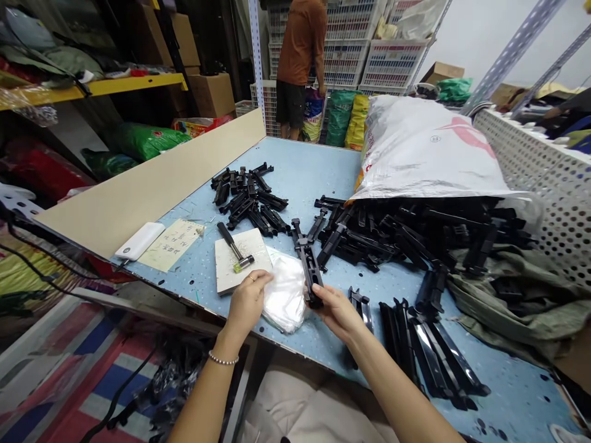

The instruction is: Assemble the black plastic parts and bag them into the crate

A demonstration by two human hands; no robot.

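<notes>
My right hand grips the near end of a long black plastic part that lies on the blue table. My left hand is closed on the edge of a clear plastic bag beside that part. Just behind the left hand, a small hammer rests on a white board. Several bagged black parts lie to the right of my right hand.
A white sack spills a big heap of black parts. A smaller pile of parts sits further back. A white power bank and a paper note lie left. A person stands by crates behind.
</notes>
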